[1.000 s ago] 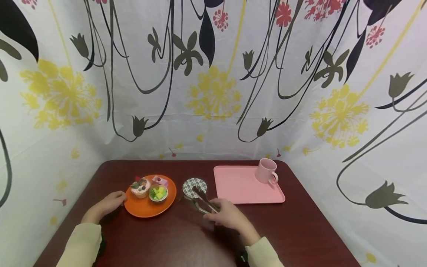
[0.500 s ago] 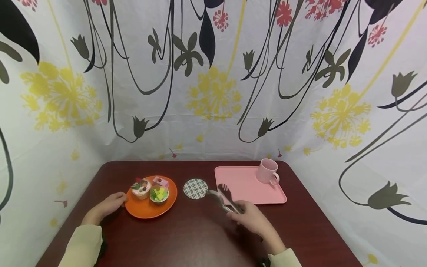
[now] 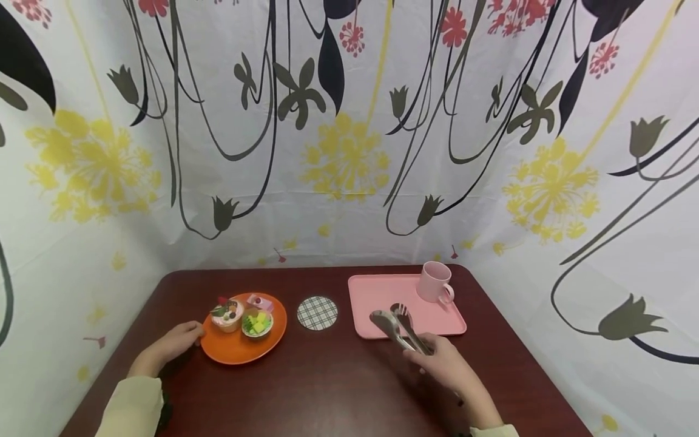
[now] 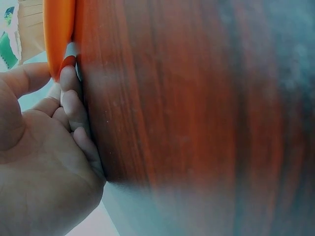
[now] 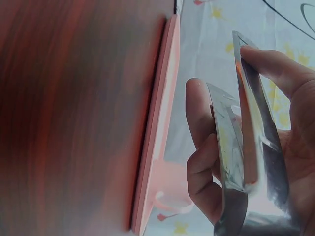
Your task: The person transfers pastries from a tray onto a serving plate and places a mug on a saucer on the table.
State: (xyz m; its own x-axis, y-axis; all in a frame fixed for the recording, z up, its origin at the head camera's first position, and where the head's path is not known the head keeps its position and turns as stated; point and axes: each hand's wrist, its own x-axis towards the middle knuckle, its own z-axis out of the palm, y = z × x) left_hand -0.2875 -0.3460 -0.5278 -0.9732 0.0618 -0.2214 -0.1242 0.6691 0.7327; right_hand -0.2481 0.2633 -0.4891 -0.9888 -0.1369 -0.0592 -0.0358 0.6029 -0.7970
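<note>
On the left, my left hand (image 3: pixel 173 343) pinches the near-left rim of an orange plate (image 3: pixel 232 353); the left wrist view has the thumb over the rim and the fingertips beneath. The plate carries a cream-topped cupcake (image 3: pixel 227 315), a small cup (image 3: pixel 257 323) with yellow and green pieces, and a pink cake slice (image 3: pixel 260 301). My right hand (image 3: pixel 448 367) grips metal tongs (image 3: pixel 391 326), thumb on one arm and fingers along the other (image 5: pixel 229 147). Their spread tips, one of them fork-like, overlap the front of the pink tray (image 3: pixel 382 297) in the head view.
A pink mug (image 3: pixel 435 282) stands at the tray's back right, its handle to the right. A round checked coaster (image 3: pixel 317 313) lies between plate and tray. The dark wooden table (image 3: pixel 311 388) is backed by a flower-patterned cloth (image 3: pixel 246 182).
My right hand has carried the tongs rightward, from over the coaster to the front of the pink tray. The left hand keeps its hold on the plate's rim.
</note>
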